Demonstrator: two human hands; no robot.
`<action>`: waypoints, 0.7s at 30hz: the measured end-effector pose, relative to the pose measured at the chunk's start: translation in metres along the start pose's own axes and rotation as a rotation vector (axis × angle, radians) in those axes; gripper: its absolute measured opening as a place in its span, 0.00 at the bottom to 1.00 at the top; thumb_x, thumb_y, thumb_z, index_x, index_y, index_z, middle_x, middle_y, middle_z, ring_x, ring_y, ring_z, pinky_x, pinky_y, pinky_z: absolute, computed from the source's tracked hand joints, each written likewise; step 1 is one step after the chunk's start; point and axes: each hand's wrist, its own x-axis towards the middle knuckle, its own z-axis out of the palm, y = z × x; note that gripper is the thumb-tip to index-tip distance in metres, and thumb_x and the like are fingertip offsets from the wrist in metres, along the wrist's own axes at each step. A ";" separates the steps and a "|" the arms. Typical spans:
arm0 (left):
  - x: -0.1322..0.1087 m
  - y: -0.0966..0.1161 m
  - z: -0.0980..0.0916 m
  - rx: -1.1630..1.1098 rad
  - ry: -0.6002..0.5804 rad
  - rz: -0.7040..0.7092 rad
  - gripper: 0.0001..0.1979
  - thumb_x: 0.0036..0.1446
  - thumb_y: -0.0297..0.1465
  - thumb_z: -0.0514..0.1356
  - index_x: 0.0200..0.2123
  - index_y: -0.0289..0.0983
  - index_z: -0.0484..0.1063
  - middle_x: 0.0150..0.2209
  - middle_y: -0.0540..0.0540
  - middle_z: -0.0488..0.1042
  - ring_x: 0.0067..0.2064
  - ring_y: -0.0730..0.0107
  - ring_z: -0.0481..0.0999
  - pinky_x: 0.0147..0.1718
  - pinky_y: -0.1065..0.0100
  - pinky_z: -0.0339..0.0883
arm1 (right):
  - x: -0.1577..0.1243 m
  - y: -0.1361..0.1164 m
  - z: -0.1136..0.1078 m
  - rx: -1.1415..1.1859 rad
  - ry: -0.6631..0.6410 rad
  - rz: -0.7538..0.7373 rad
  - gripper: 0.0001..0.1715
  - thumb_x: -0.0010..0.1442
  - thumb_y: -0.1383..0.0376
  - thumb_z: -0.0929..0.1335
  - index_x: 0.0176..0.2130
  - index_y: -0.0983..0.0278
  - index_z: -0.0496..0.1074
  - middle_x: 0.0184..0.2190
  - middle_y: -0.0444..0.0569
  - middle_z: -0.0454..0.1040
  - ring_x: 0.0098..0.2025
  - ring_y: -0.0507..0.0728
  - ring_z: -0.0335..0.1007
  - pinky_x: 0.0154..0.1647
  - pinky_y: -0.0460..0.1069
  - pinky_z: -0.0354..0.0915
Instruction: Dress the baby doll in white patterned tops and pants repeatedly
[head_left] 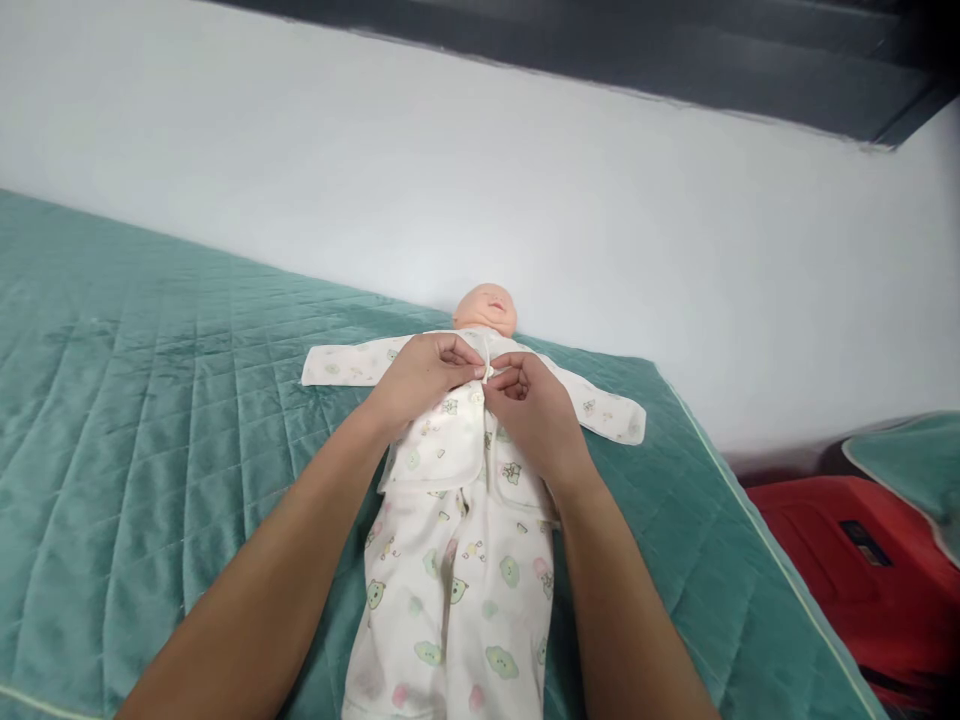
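Head view: left hand (424,375) and right hand (534,408) pinch together the front of the white printed cotton baby jacket (442,445) on the plastic doll (486,308).

Nothing here can be read from where I stand: the small dark label (865,541) on the red object (825,580) beyond the bed's right edge is too blurred, and the doll's suit (457,580) carries only little cartoon pictures.

Doll (486,308) lies on bed (150,400), box (840,560) right.
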 end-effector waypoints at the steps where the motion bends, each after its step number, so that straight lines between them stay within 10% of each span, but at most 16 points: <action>1: 0.000 0.001 0.000 0.013 -0.011 0.020 0.08 0.52 0.37 0.63 0.31 0.38 0.77 0.28 0.49 0.75 0.26 0.74 0.67 0.22 0.72 0.57 | -0.001 -0.003 0.001 -0.046 0.010 -0.015 0.16 0.53 0.64 0.68 0.44 0.59 0.69 0.31 0.43 0.76 0.31 0.54 0.69 0.36 0.51 0.64; 15: -0.005 0.002 0.000 -0.021 -0.020 0.013 0.08 0.53 0.34 0.62 0.37 0.39 0.71 0.28 0.51 0.73 0.27 0.73 0.68 0.27 0.71 0.60 | -0.013 -0.023 0.000 -0.314 -0.032 -0.021 0.16 0.58 0.66 0.63 0.47 0.58 0.66 0.37 0.49 0.74 0.36 0.60 0.69 0.31 0.51 0.58; 21: -0.006 0.005 -0.005 0.116 -0.045 0.051 0.08 0.53 0.35 0.62 0.35 0.38 0.73 0.30 0.51 0.71 0.29 0.74 0.68 0.28 0.72 0.60 | -0.025 -0.042 -0.013 -0.526 -0.046 0.084 0.05 0.58 0.63 0.65 0.32 0.59 0.61 0.32 0.49 0.69 0.28 0.55 0.61 0.26 0.50 0.52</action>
